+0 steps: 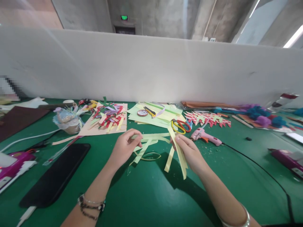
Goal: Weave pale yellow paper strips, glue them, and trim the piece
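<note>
My right hand [187, 149] pinches a few pale yellow paper strips [181, 157] between thumb and fingers, their ends hanging down towards the table. To its left, my left hand [127, 145] has its thumb and fingertips drawn together beside light green paper strips [144, 149]. One strip runs from near these fingertips towards my right hand; whether the left fingers grip it, I cannot make out. A looped yellow-green strip [151, 158] lies between the hands. Just behind my right hand are scissors [178, 126] with yellow and red handles.
Beyond my hands lie pale green paper sheets [134, 110] and a heap of coloured paper scraps [111, 116]. A pink glue gun [207, 136] with a black cord lies on the right. At left are a black phone [56, 175] and a wrapped pot [68, 121]. A white partition [151, 69] stands behind.
</note>
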Demonstrator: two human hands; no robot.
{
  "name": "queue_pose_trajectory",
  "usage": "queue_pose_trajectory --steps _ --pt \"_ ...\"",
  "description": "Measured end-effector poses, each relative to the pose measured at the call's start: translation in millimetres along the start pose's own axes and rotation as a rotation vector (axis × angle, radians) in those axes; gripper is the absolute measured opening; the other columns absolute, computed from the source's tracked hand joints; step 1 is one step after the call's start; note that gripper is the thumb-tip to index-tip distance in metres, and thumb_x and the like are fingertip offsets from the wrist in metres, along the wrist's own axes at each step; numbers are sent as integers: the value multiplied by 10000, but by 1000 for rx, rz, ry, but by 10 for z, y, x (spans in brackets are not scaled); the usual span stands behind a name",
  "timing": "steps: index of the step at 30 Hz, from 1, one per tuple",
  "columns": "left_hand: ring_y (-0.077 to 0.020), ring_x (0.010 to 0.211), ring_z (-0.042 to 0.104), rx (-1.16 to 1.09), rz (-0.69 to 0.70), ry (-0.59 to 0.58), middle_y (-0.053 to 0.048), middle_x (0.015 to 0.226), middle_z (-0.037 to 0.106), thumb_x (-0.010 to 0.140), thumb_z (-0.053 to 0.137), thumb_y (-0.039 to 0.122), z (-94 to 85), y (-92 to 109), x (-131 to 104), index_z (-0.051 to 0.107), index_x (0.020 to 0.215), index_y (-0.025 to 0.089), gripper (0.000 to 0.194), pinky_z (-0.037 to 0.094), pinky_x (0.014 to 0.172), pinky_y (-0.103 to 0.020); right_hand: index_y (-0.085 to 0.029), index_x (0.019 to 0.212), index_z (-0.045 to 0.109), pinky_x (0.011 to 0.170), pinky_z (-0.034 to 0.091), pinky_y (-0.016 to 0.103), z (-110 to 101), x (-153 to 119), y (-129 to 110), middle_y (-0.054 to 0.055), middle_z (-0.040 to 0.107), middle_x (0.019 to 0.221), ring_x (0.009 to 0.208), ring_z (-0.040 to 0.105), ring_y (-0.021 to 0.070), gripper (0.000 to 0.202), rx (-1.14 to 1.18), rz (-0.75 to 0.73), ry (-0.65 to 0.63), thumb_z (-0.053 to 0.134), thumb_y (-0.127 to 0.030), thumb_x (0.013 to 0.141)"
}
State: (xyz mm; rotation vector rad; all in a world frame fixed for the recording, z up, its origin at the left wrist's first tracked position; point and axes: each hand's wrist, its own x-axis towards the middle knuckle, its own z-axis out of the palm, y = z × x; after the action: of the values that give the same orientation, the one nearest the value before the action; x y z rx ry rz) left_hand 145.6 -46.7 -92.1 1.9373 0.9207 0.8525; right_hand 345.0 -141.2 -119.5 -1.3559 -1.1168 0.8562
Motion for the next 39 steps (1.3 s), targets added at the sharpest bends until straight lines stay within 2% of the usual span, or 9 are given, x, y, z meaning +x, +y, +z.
queue_pose_trajectory --steps 4,8,11,15,21,24,28,31,39 --pt "-135 678 610 -95 38 57 -12 809 561 805 519 385 88 -33 1 563 730 172 229 471 629 -227 -189 746 546 547 322 228 28 -27 -27 -17 473 630 591 424 112 323 -16 22 -82 413 -458 866" --pt "-161 719 633 -196 9 79 -18 824 554 783 552 389 182 -67 -3 575 741 165 229 505 682 -260 -186 768 555 584 369 233 87 -50 -29 1 536 677 633 494 122 327 53 31 -175 394 -448 879" --pt "-167 735 637 -253 -21 86 -32 867 574 771 561 407 254 -74 -8 594 764 156 253 519 714 -281 -184 751 554 626 399 243 143 -57 -28 8 554 712 662 528 125 323 51 -3 -193 395 -432 882" --pt "-190 816 645 -331 -79 33 -74 996 611 778 553 418 369 -67 -39 615 932 158 308 531 758 -316 -186 733 548 634 408 247 215 -69 -6 5 565 679 651 543 125 330 -81 -63 -206 362 -400 904" --pt "-216 999 590 -399 -101 -10 -95 1126 589 841 460 410 505 -74 -104 552 1149 173 400 520 823 -325 -193 734 503 548 384 222 283 -118 32 -23 534 599 545 515 103 312 -208 -41 -286 313 -353 924" --pt "-223 1018 580 -332 -101 -8 -93 1143 581 852 445 381 530 -73 -120 510 1207 183 411 508 837 -329 -192 702 478 539 355 218 303 -120 48 -33 495 587 534 484 97 291 -308 -93 -260 324 -317 914" --pt "-206 1053 564 -298 -53 6 -94 1203 552 835 484 315 543 -63 -129 482 1228 180 415 480 879 -303 -198 642 390 513 290 222 318 -103 67 -42 414 575 528 396 96 254 -452 -205 -155 360 -280 881" --pt "-193 1035 570 -293 -9 24 -91 1198 557 845 479 326 541 -66 -132 503 1209 183 391 476 882 -299 -204 611 328 503 272 223 320 -100 70 -47 364 561 519 357 95 266 -461 -240 -115 362 -260 869" --pt "-192 989 612 -349 -68 -10 -84 1221 577 851 463 318 535 -87 -125 513 1226 177 404 477 891 -312 -203 628 421 574 351 235 300 -116 31 -12 534 636 597 482 115 275 -352 -198 -180 346 -245 889"
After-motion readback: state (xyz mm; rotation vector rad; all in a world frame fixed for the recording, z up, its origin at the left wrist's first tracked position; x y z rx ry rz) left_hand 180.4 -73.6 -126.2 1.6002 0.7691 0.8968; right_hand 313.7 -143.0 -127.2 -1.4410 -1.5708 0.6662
